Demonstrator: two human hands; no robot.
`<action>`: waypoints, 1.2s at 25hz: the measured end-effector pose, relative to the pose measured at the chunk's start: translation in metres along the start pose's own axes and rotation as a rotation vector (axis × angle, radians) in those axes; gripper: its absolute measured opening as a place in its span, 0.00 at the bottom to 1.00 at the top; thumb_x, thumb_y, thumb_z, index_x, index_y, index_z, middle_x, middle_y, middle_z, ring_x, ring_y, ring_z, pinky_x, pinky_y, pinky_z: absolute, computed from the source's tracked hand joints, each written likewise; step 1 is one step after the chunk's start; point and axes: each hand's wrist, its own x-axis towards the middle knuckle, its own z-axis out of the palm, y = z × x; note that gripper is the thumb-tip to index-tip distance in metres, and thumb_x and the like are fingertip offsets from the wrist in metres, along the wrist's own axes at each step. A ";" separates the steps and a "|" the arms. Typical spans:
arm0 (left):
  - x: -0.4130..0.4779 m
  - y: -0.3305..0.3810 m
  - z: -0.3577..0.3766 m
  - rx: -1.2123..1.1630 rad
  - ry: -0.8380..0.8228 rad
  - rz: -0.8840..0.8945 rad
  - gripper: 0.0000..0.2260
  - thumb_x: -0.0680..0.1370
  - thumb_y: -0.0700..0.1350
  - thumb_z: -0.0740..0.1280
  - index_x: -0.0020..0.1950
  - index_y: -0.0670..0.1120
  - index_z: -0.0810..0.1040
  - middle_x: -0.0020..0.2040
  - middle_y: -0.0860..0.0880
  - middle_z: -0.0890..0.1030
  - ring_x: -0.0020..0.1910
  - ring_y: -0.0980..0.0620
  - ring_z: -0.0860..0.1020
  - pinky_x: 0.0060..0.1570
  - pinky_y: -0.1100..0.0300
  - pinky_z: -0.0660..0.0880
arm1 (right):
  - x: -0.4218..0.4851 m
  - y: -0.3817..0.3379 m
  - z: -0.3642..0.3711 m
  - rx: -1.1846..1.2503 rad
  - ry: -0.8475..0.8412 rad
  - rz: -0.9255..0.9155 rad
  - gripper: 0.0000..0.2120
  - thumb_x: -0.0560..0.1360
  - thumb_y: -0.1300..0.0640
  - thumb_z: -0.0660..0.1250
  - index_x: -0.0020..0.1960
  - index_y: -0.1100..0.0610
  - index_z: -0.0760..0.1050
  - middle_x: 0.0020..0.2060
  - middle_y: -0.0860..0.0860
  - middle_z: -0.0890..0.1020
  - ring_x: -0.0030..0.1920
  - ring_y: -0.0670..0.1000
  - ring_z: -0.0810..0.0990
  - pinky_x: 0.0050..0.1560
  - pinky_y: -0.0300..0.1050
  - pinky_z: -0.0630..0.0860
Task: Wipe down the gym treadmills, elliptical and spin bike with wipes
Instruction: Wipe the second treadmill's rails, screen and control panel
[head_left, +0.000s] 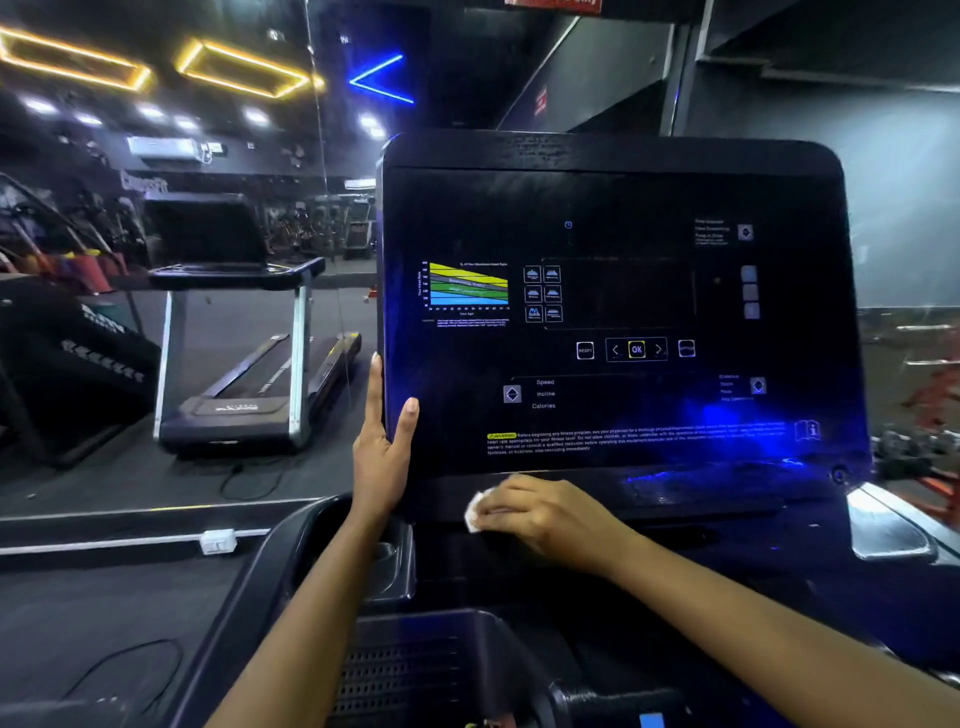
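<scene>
A gym: treadmill console (613, 312), second treadmill (244, 332), neon ceiling lights (244, 70)

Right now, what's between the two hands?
In the head view, just the dark bottom corner of the screen panel lies between the left hand, gripping its edge, and the right hand, which holds a white wipe.
</scene>
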 end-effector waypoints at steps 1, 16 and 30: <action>-0.001 0.000 0.000 0.003 0.003 -0.003 0.28 0.78 0.58 0.61 0.73 0.65 0.51 0.61 0.78 0.62 0.61 0.70 0.66 0.63 0.69 0.62 | -0.008 0.004 -0.007 0.008 0.010 0.022 0.12 0.75 0.62 0.61 0.53 0.53 0.80 0.52 0.45 0.81 0.49 0.47 0.77 0.38 0.42 0.78; -0.003 -0.002 0.002 -0.006 0.006 -0.001 0.29 0.80 0.49 0.63 0.77 0.59 0.53 0.58 0.83 0.61 0.64 0.68 0.66 0.68 0.63 0.63 | -0.061 -0.004 -0.022 0.012 0.137 0.451 0.14 0.73 0.62 0.61 0.54 0.53 0.81 0.51 0.45 0.82 0.50 0.45 0.80 0.51 0.36 0.75; -0.005 0.005 0.000 0.073 -0.020 -0.015 0.29 0.81 0.48 0.61 0.78 0.56 0.50 0.60 0.80 0.56 0.64 0.65 0.62 0.64 0.68 0.59 | 0.008 -0.049 0.002 0.237 0.096 0.614 0.15 0.66 0.71 0.66 0.46 0.57 0.84 0.43 0.49 0.85 0.42 0.48 0.83 0.45 0.39 0.79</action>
